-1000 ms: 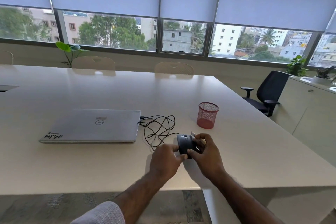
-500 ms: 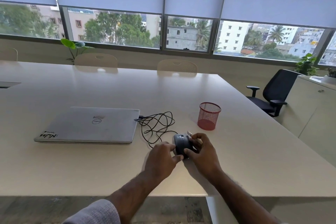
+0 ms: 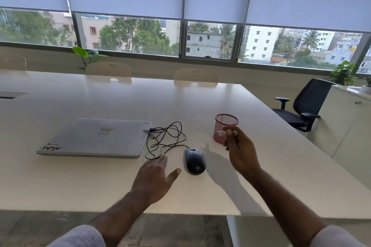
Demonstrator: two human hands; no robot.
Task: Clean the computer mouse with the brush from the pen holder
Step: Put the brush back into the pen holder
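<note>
Your left hand [image 3: 154, 174] lies low over the white surface [image 3: 80, 186] at lower centre of the frame, its fingers [image 3: 160, 161] straight and loosely spread, thumb out toward the mouse [image 3: 195, 161]; it holds nothing. The fingertips reach the nearest loop of the black cable [image 3: 166, 136], though motion blur hides whether they touch it.

The mouse sits upright on the surface just right of that thumb, apart from both hands, its cable trailing up and left in a loose tangle toward the closed laptop [image 3: 96, 138]. The laptop lies flat at centre left, lid up, with a sticker at its near left corner.

Your right hand [image 3: 240, 150] is raised to the right of the mouse, its fingers curled and pinching the brush [image 3: 221, 133]. Only the pale tip of the brush shows, sticking out to the left of the fingers, and a thin dark line across the hand may be its handle; blur leaves that unclear. The hand overlaps the near right side of the red mesh holder [image 3: 225, 126], which stands upright on the surface at centre right. You cannot tell from this view whether the hand touches the holder or only passes in front of it.

Along the far edge, two pale chair backs [image 3: 195, 75] show above the surface, and a black office chair [image 3: 305, 104] stands off at the right.
</note>
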